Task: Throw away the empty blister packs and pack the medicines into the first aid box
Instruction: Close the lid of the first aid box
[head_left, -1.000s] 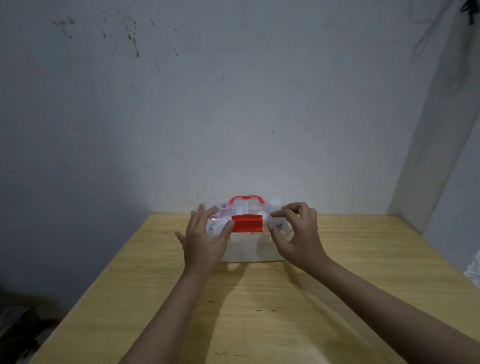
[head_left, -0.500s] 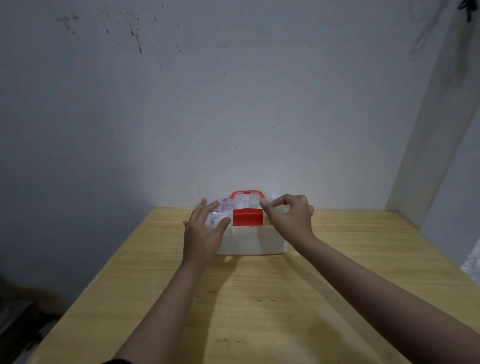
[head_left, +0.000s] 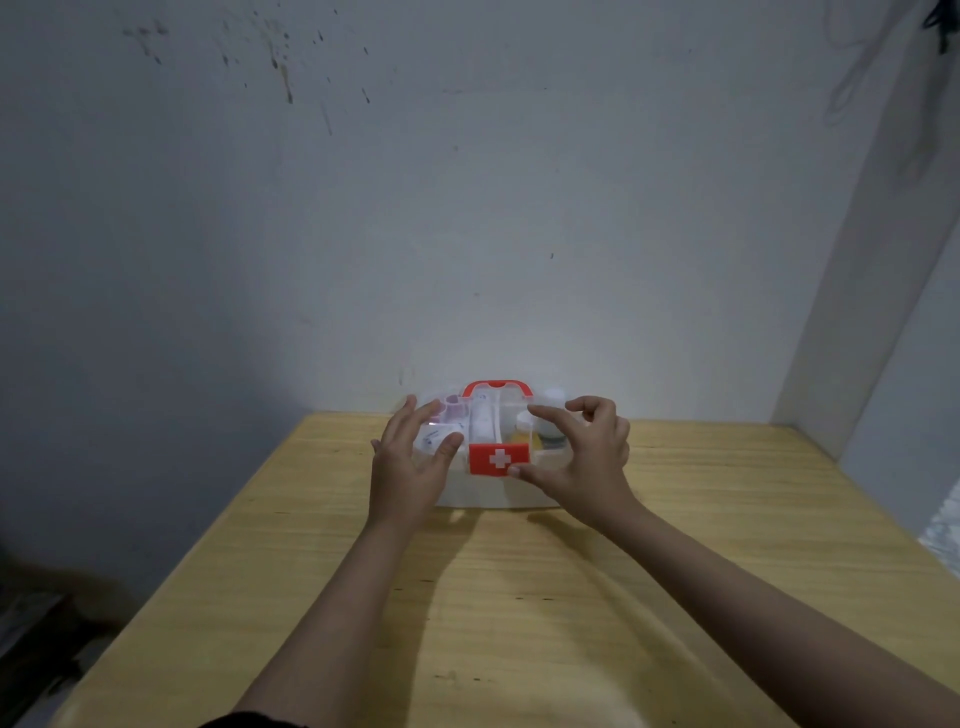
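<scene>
The first aid box (head_left: 483, 491) is translucent white and stands at the table's far edge against the wall. Its red handle (head_left: 496, 387) sticks up at the back. A red latch with a white cross (head_left: 498, 458) lies flat on its front. Medicines (head_left: 480, 421) show blurred through the clear lid, among them a white bottle (head_left: 553, 402) on the right. My left hand (head_left: 410, 460) lies on the box's left side, fingers spread over the lid and thumb on the front. My right hand (head_left: 584, 457) grips the right side, its thumb at the latch's lower corner and its index finger above the lid.
The wooden table (head_left: 519, 623) reaches from the box towards me, with its edges at left and right. A stained grey wall (head_left: 467, 208) rises just behind the box. Dark clutter (head_left: 31, 639) lies on the floor at the lower left.
The red latch has swung down so that its white cross faces me. My right thumb has dropped to the latch's lower edge, and my left hand stays on the lid.
</scene>
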